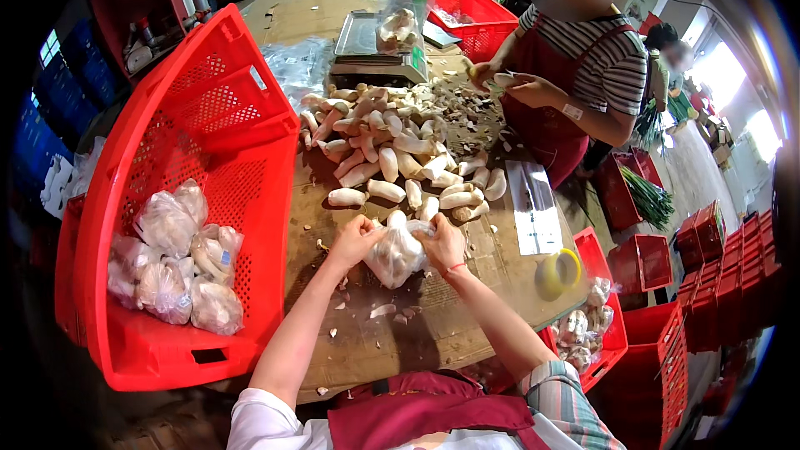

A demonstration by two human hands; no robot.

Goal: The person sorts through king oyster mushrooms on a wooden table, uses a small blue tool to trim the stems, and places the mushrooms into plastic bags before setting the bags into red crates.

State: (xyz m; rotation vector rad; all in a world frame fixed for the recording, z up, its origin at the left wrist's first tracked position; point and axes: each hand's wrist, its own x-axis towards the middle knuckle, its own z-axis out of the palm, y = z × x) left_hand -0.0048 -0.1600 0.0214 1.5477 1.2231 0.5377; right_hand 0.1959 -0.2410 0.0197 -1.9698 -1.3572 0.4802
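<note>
A clear plastic bag [395,259] of king oyster mushrooms is held between my two hands, low over the table. My left hand [357,239] pinches the bag's mouth on one side. On the other side my right hand [445,240], with a thin red string at the wrist, grips the opposite edge. A pale mushroom [396,219] shows at the bag's opening. Just beyond my hands spreads a heap of loose king oyster mushrooms [387,137], with several lying singly at its near edge.
A red plastic crate [259,287] at left holds several filled bags [169,222]. Behind the heap stands a weighing scale [375,69] bearing a bag. Flat plastic bags [300,65] lie beside it. At right are a tape roll [558,274], another crate [615,325] and a co-worker [562,81] holding a mushroom.
</note>
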